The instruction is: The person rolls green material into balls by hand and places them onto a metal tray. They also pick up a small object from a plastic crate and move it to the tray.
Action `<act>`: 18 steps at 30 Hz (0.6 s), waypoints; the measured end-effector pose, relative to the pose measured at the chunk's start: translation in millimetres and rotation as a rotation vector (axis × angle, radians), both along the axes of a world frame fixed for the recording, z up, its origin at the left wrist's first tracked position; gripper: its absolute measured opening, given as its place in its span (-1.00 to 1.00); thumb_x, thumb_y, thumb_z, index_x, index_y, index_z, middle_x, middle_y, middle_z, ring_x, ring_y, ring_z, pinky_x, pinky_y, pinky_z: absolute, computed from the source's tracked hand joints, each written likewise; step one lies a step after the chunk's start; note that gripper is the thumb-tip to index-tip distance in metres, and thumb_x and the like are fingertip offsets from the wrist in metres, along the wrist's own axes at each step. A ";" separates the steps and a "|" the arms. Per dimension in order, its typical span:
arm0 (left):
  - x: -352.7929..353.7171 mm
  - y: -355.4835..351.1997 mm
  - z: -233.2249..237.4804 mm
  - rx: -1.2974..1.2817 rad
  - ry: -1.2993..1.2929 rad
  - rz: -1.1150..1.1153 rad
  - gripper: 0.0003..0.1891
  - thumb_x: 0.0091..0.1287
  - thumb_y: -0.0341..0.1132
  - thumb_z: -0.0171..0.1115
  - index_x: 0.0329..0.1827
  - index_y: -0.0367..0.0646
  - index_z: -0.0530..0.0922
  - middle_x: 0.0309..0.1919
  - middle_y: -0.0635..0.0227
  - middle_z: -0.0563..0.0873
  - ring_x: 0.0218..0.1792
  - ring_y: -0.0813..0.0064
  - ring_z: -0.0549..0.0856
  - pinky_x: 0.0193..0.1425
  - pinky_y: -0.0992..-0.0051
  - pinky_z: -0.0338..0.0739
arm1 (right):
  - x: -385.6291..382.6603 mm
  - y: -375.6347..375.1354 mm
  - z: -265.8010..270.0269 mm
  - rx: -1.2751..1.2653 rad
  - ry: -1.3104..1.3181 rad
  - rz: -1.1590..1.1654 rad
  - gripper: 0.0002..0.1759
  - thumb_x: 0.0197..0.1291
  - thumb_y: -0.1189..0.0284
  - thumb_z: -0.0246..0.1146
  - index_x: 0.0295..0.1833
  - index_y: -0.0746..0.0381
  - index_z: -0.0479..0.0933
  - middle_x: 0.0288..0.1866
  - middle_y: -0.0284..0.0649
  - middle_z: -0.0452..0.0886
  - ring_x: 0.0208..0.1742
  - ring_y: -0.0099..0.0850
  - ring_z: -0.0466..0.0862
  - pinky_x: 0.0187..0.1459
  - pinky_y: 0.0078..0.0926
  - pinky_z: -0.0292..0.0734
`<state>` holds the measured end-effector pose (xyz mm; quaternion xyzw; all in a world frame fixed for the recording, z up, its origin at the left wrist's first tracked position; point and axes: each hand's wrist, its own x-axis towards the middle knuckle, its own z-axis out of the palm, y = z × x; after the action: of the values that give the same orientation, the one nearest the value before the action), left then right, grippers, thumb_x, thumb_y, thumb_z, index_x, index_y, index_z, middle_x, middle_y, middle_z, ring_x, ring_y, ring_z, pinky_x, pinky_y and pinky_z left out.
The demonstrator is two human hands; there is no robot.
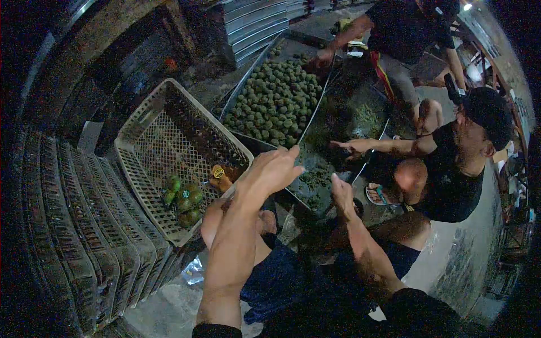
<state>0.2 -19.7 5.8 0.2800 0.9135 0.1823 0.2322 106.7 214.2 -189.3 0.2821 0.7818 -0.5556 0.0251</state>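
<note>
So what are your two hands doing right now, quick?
Left hand: open, nothing seen in it, near the metal trays' edges.
Right hand: fingers partly bent; can't tell if it's holding anything.

Many round, dull-green fruits (276, 98), unevenly surfaced, heaped loosely in a metal tray (248, 139) just beyond the left hand (270, 172), small dark-green scraps (316, 179) scattered in the adjoining shallow tray (297, 198), between the left hand and right hand (342, 197)
</note>
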 end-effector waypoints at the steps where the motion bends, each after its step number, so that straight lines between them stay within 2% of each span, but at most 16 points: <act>1: 2.4 -1.8 -1.6 0.025 0.012 -0.004 -0.44 0.32 -0.09 0.13 0.31 -0.23 0.35 0.22 0.01 0.49 0.23 0.08 0.48 0.30 0.22 0.36 | 0.9 0.3 4.3 0.032 -0.006 0.090 -0.51 0.22 -0.07 0.18 -0.32 0.19 0.46 -0.52 -0.38 0.48 -0.50 -0.54 0.38 -0.38 -0.47 0.26; 2: 4.2 -3.9 -3.1 0.051 0.024 -0.009 -0.44 0.32 -0.10 0.13 0.31 -0.23 0.35 0.21 0.01 0.49 0.22 0.08 0.48 0.29 0.23 0.37 | 3.8 1.1 2.8 0.030 -0.014 0.091 -0.51 0.22 -0.07 0.18 -0.32 0.19 0.46 -0.52 -0.38 0.48 -0.50 -0.54 0.38 -0.38 -0.47 0.26; 5: 5.6 -9.8 0.5 0.046 0.017 -0.013 -0.44 0.32 -0.11 0.14 0.31 -0.23 0.35 0.21 0.02 0.50 0.21 0.06 0.49 0.28 0.24 0.38 | 22.0 14.4 -6.6 -0.209 -0.007 0.268 -0.45 0.17 -0.12 0.20 -0.05 0.16 0.56 -0.21 -0.25 0.58 -0.12 -0.40 0.54 -0.19 -0.31 0.44; 6: 5.5 -11.5 1.2 0.044 0.014 -0.017 -0.44 0.32 -0.11 0.14 0.31 -0.23 0.35 0.21 0.02 0.50 0.21 0.06 0.49 0.28 0.24 0.38 | 28.9 17.0 -9.4 -0.212 -0.010 0.263 -0.45 0.17 -0.12 0.20 -0.05 0.16 0.56 -0.21 -0.25 0.58 -0.12 -0.40 0.54 -0.19 -0.31 0.44; 8: 3.5 -13.6 0.6 0.034 0.018 -0.002 -0.43 0.32 -0.12 0.15 0.32 -0.23 0.34 0.20 0.00 0.50 0.20 0.05 0.49 0.27 0.24 0.39 | 45.7 25.1 -23.8 -0.375 -0.198 0.111 -0.46 0.20 -0.07 0.20 0.04 0.16 0.51 -0.17 -0.23 0.57 -0.12 -0.39 0.56 -0.23 -0.33 0.45; 11: -2.1 -14.5 -7.4 0.050 0.020 -0.008 -0.44 0.31 -0.12 0.15 0.30 -0.26 0.35 0.19 -0.02 0.51 0.19 0.05 0.50 0.26 0.23 0.40 | 86.2 46.3 -114.8 -0.600 -0.407 0.226 -0.44 0.25 -0.01 0.16 0.16 0.19 0.41 -0.05 -0.21 0.52 -0.16 -0.36 0.58 -0.26 -0.33 0.47; 14: -2.6 -11.0 -0.8 0.062 0.016 -0.011 -0.45 0.31 -0.14 0.16 0.27 -0.29 0.36 0.16 -0.03 0.53 0.16 0.02 0.52 0.23 0.21 0.42 | 85.1 69.5 -200.3 -0.532 -0.284 0.593 -0.41 0.30 0.05 0.13 0.28 0.22 0.30 0.07 -0.20 0.48 -0.19 -0.33 0.60 -0.29 -0.34 0.49; 16: -3.9 -8.4 -3.6 0.071 0.022 -0.020 -0.46 0.30 -0.15 0.17 0.26 -0.30 0.36 0.13 -0.04 0.54 0.13 -0.01 0.53 0.21 0.20 0.43 | 23.2 74.4 -201.7 -0.855 -0.193 0.407 -0.50 0.30 0.06 0.14 0.16 0.20 0.38 -0.01 -0.22 0.50 -0.22 -0.34 0.61 -0.25 -0.31 0.54; 18: -6.9 -5.7 -5.4 0.079 0.022 -0.025 -0.46 0.30 -0.16 0.17 0.25 -0.32 0.37 0.11 -0.05 0.55 0.11 -0.03 0.54 0.20 0.19 0.44 | -52.7 24.9 -83.4 -1.137 0.026 -0.148 -0.50 0.31 0.08 0.15 0.20 0.17 0.40 -0.19 -0.21 0.57 -0.22 -0.32 0.64 -0.20 -0.27 0.57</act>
<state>-6.7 -25.4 0.3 0.3025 0.9045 0.2120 0.2130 54.0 239.1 -272.7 0.2715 0.3387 -0.8923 0.1244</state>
